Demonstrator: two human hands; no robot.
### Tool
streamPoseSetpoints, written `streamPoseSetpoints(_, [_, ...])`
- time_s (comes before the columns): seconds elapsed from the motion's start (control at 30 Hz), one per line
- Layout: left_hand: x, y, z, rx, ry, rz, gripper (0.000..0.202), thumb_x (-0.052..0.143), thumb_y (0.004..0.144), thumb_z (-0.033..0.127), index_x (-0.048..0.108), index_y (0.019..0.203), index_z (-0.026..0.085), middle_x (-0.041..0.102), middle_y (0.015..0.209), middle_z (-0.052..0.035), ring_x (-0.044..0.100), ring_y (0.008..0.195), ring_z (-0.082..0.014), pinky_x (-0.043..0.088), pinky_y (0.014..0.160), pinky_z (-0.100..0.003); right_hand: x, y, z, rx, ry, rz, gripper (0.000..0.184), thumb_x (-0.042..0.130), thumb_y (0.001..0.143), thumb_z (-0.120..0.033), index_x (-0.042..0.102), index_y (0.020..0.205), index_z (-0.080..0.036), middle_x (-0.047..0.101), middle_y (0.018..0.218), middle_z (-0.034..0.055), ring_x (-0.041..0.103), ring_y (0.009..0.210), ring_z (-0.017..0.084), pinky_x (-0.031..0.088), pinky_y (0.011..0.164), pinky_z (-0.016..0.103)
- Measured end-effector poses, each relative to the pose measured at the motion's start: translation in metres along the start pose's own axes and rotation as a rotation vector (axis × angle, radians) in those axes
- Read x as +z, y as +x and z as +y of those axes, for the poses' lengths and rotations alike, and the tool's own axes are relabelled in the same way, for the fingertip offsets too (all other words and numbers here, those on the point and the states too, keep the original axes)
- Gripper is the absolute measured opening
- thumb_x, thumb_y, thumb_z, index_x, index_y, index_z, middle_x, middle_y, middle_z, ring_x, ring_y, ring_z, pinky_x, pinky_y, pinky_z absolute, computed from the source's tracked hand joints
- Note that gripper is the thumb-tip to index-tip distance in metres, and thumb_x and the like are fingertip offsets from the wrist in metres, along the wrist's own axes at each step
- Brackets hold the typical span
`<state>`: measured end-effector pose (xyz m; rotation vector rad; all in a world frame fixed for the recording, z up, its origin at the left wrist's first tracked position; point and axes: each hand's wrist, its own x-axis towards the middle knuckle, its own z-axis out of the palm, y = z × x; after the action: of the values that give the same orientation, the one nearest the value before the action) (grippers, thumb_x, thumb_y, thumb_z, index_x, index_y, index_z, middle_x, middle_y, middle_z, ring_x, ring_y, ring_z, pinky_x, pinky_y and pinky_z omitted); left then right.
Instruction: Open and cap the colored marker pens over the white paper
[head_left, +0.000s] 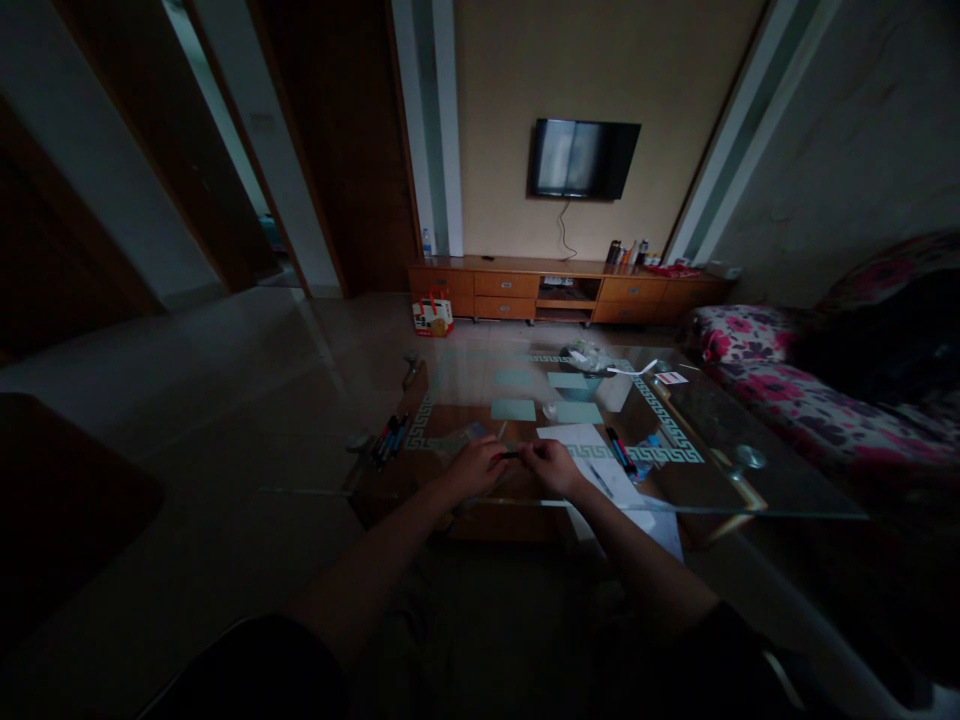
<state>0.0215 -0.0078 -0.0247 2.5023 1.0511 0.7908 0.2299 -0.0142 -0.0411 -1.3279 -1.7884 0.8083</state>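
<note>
Your left hand [478, 467] and right hand [551, 465] meet over the near part of the table [457, 395], a pen [510, 456] between them. To your left on the table lies a group of pens [390, 440]. Papers [574, 437] lie beside and partly under your right hand, with a second set of pens [620, 450] along their right side. On the table's far side, right of centre, sits a plastic bag [589, 355]; a card [671, 378] lies right of it. Beyond the table, a cabinet [506, 285] stands against the wall, below a television [585, 160]; bottles [628, 253] stand on its right part. A carry bag [433, 317] stands on the floor before its left end. The sofa [795, 390] is to your right.
</note>
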Motion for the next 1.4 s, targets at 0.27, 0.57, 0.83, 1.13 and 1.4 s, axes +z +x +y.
streamPoseSetpoints(0.27, [0.0038,-0.0008,-0.002,0.012,-0.002,0.007,0.012,0.058,0.089,0.022,0.069,0.092,0.017,0.061,0.09,-0.0049,0.058,0.083,-0.0165,0.043,0.075,-0.026,-0.0025,-0.0044,-0.005,0.028,-0.056,-0.064,0.06,0.039,0.092,-0.062,0.069,0.064,-0.019,0.061,0.053,0.0016,0.055,0.051,0.015,0.033,0.051,0.026])
streamPoseSetpoints(0.57, [0.0,0.0002,-0.0008,-0.018,0.023,0.007,0.013,0.057,0.088,0.021,0.069,0.092,0.017,0.06,0.089,-0.0058,0.059,0.083,-0.0178,0.043,0.073,-0.027,-0.0002,-0.0009,-0.0031,0.06,-0.031,-0.005,0.035,0.049,0.09,-0.049,0.065,0.081,-0.019,0.067,0.076,0.0023,0.06,0.071,0.016,0.041,0.065,0.025])
streamPoseSetpoints(0.83, [0.0002,0.0002,-0.0021,-0.038,0.026,0.008,0.013,0.057,0.087,0.022,0.069,0.09,0.018,0.06,0.088,-0.0053,0.059,0.083,-0.018,0.043,0.072,-0.028,0.0019,-0.0017,-0.002,0.031,0.005,-0.007,0.026,0.053,0.088,-0.043,0.064,0.084,-0.019,0.063,0.073,-0.0001,0.055,0.067,0.015,0.038,0.062,0.025])
streamPoseSetpoints(1.13, [0.0011,-0.0001,-0.0018,-0.024,0.0,0.006,0.015,0.057,0.087,0.02,0.069,0.095,0.018,0.06,0.09,-0.0055,0.059,0.084,-0.018,0.044,0.075,-0.028,-0.0003,-0.0034,-0.0057,0.024,-0.05,-0.024,0.043,0.044,0.092,-0.053,0.065,0.076,-0.019,0.061,0.068,0.0008,0.054,0.065,0.016,0.036,0.06,0.025])
streamPoseSetpoints(1.4, [0.0021,-0.0002,-0.0033,-0.033,0.02,0.002,0.013,0.057,0.087,0.02,0.068,0.092,0.018,0.06,0.089,-0.0053,0.059,0.082,-0.0176,0.044,0.072,-0.027,0.0018,-0.0028,-0.0047,0.019,-0.026,-0.014,0.023,0.051,0.089,-0.041,0.06,0.083,-0.02,0.06,0.071,-0.0012,0.051,0.065,0.014,0.036,0.062,0.025])
